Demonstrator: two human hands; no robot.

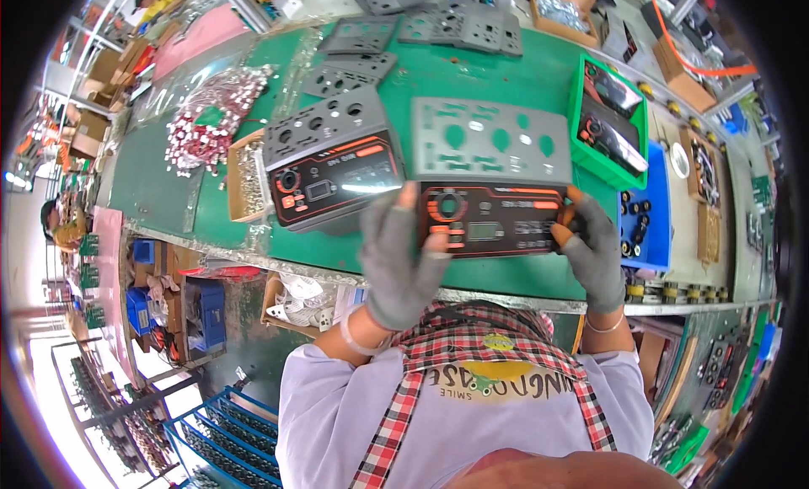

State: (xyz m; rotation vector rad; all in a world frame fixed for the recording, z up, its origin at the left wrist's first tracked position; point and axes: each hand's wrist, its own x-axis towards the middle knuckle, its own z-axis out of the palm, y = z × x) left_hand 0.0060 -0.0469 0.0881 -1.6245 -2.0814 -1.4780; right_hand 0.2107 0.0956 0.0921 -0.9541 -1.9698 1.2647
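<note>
In front of me is a grey metal housing point(430, 128) with round and slotted cut-outs, its black front panel point(522, 224) with orange markings facing up. My left hand point(398, 266), in a grey glove with bare fingertips, grips the panel's left edge, thumb on its face. At the right edge my right hand point(595, 255), gloved alike, has its fingers curled round the panel. Whether panel and housing are fastened together I cannot tell. Just left of my left hand stands a similar grey housing point(337, 108) fitted with a black-and-orange panel point(337, 176).
More grey perforated plates point(362, 36) lie at the back of the green table point(337, 251). A green bin point(608, 167) with glossy black panels and a blue tray point(660, 224) with small black parts stand right. Left are a cardboard box point(233, 181) of small parts and red-and-white wired connectors point(206, 139).
</note>
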